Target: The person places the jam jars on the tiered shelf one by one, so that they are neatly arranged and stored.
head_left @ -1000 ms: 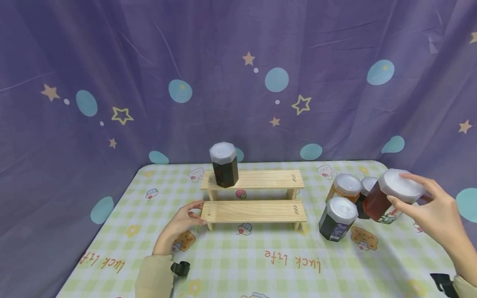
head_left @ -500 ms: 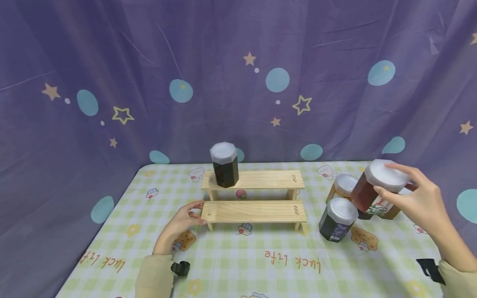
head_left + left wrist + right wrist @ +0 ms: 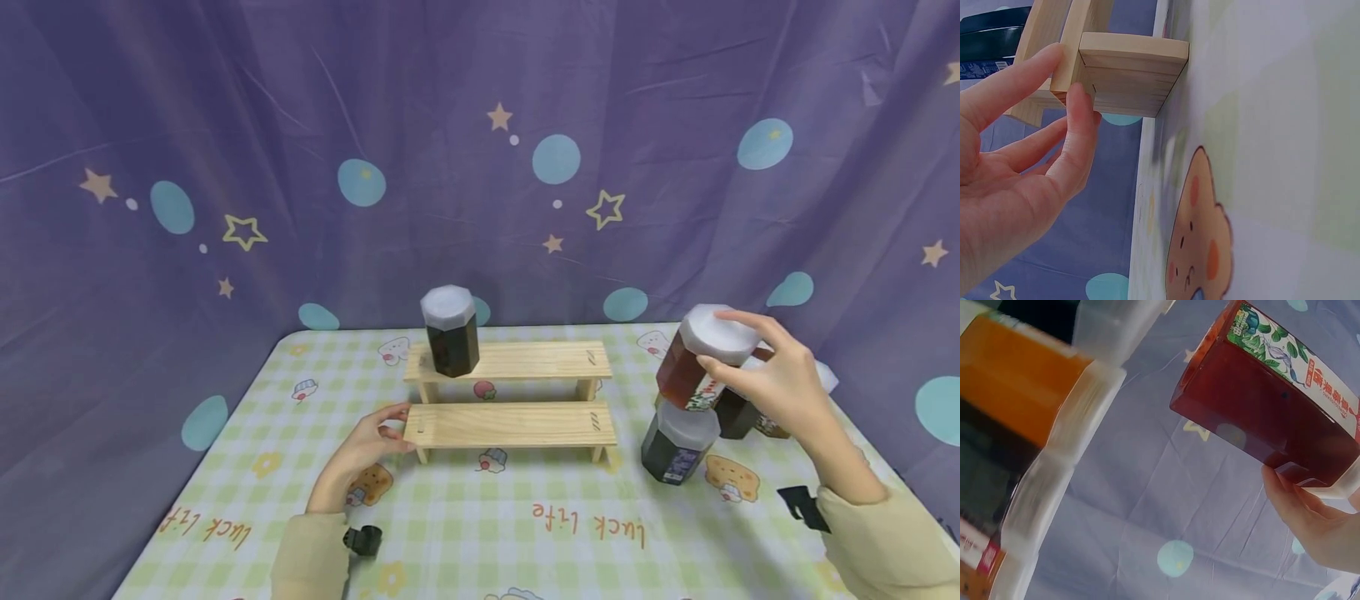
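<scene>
My left hand (image 3: 367,442) holds the left end of a two-step wooden shelf (image 3: 510,425), thumb and fingers at the corners of its lower board. In the left wrist view, that hand (image 3: 1041,150) touches the board's end. At the right, my right hand (image 3: 780,387) grips a dark red jar (image 3: 686,371) by its white lid, in the air and slightly tilted. Its illustrated label shows on the jar (image 3: 1266,400) in the right wrist view. Below it on the table stands a dark jar with a purple label (image 3: 678,446).
A dark jar (image 3: 453,346) stands at the left of the upper board (image 3: 543,360). Behind my right hand are more jars, partly hidden, among them a dark one (image 3: 737,411); an orange jar (image 3: 1016,375) shows in the right wrist view. A purple curtain (image 3: 450,167) hangs behind the checked tablecloth (image 3: 525,517).
My right hand has carried the red jar leftward and up, from over the jars at the far right to above the purple-labelled one. The left hand and the shelf have stayed put.
</scene>
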Demonstrator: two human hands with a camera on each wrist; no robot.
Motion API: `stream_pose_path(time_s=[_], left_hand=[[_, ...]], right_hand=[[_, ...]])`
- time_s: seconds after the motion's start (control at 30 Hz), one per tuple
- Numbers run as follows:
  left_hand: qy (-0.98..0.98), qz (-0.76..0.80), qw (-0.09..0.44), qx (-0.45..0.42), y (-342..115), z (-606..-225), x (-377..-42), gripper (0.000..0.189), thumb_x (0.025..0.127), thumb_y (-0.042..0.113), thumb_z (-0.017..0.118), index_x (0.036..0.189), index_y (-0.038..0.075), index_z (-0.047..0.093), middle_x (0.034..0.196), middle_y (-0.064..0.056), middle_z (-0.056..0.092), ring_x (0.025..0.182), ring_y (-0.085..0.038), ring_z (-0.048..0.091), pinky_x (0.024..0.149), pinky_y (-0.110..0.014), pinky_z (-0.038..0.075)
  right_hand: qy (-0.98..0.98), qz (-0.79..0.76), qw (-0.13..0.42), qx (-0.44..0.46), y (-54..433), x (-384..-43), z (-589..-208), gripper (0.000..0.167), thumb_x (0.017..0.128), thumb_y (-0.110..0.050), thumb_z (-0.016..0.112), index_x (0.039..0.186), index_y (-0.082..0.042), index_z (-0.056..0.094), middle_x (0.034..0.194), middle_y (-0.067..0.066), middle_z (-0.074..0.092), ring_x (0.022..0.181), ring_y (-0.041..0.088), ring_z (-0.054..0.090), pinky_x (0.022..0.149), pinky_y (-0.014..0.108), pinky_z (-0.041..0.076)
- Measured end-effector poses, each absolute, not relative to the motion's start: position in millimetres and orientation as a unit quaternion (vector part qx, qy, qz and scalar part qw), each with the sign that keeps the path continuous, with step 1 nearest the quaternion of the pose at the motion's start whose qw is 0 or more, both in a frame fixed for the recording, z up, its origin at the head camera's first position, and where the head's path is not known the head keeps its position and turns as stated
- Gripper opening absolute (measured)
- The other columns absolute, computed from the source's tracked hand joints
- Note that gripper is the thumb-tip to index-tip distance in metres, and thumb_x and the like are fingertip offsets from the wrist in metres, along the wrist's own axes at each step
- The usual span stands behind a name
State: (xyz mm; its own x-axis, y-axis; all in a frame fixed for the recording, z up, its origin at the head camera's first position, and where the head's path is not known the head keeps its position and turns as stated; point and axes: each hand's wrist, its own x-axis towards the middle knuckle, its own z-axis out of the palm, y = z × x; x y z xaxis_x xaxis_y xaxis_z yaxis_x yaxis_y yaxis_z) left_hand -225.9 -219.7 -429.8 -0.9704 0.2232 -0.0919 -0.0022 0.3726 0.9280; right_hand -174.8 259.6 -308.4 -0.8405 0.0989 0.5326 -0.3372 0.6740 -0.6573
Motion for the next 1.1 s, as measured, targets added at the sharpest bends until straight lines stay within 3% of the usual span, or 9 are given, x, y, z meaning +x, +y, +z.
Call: stream_pose_path(time_s=[0.47, 0.63, 0.8, 1.1], left_hand=[[0.826, 0.55, 0.098, 0.076, -221, -430, -225, 0.068, 0.074, 0.0, 0.067, 0.132, -0.007, 0.033, 0.12, -0.024, 0.041, 0.078, -0.019, 0.052, 0.061, -0.026, 0.044], [0.825, 0.551, 0.102, 0.074, -220, -429, -226, 0.068, 0.074, 0.001, 0.067, 0.133, -0.005, 0.034, 0.121, -0.023, 0.041, 0.078, -0.018, 0.052, 0.062, -0.026, 0.044], [0.823, 0.554, 0.102, 0.071, -220, -428, -226, 0.067, 0.074, 0.001, 0.067, 0.132, -0.005, 0.035, 0.121, -0.023, 0.041, 0.078, -0.019, 0.053, 0.063, -0.026, 0.044], [0.824, 0.552, 0.101, 0.072, -220, -429, -225, 0.069, 0.074, 0.0, 0.068, 0.133, -0.006, 0.033, 0.119, -0.024, 0.041, 0.077, -0.019, 0.053, 0.062, -0.029, 0.044]], right_hand=[[-0.859, 0.411, 0.275, 0.13, 225, -200, -305, 0.051, 0.07, -0.011, 0.073, 0.118, -0.008, 0.055, 0.112, 0.01, 0.052, 0.089, -0.004, 0.044, 0.073, 0.008, 0.037], [-0.86, 0.42, 0.261, 0.128, 212, -208, -305, 0.05, 0.071, -0.014, 0.073, 0.118, -0.009, 0.056, 0.115, 0.01, 0.052, 0.091, -0.002, 0.045, 0.072, 0.01, 0.038], [-0.856, 0.434, 0.246, 0.136, 197, -217, -304, 0.051, 0.071, -0.016, 0.073, 0.118, -0.011, 0.056, 0.118, 0.011, 0.051, 0.095, 0.014, 0.049, 0.075, 0.021, 0.041], [-0.856, 0.445, 0.211, 0.156, 167, -236, -305, 0.051, 0.071, -0.023, 0.073, 0.118, -0.014, 0.055, 0.122, 0.012, 0.049, 0.084, 0.023, 0.053, 0.06, 0.028, 0.044]])
